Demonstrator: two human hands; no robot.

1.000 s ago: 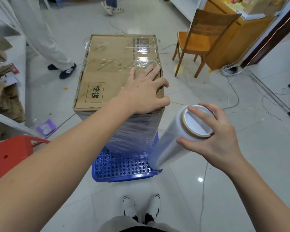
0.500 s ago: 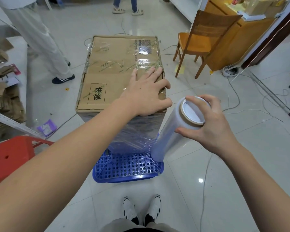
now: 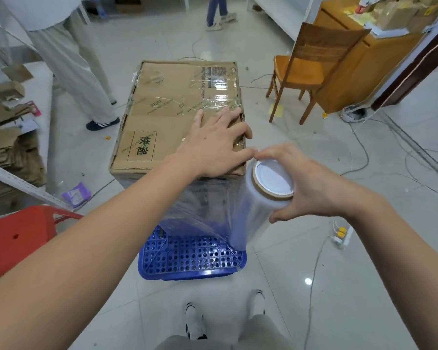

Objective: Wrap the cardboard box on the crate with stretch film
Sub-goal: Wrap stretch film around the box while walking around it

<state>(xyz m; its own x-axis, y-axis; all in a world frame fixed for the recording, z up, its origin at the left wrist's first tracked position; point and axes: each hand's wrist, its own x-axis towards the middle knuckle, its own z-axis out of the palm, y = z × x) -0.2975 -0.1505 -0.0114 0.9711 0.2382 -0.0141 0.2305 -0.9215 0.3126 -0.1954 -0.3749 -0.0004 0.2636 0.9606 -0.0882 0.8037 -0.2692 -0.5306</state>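
Cardboard box [image 3: 180,117] upright on blue crate [image 3: 191,258]; left hand [image 3: 213,147] flat on top, right hand [image 3: 311,184] gripping stretch film roll [image 3: 253,210] at near-right corner. Keep film taut, overlap each pass.

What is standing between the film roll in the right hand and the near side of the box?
Nothing visible. The right hand holds the film roll beside the near right corner of the cardboard box; only stretched film spans that face. The left hand rests on top, clear of it.
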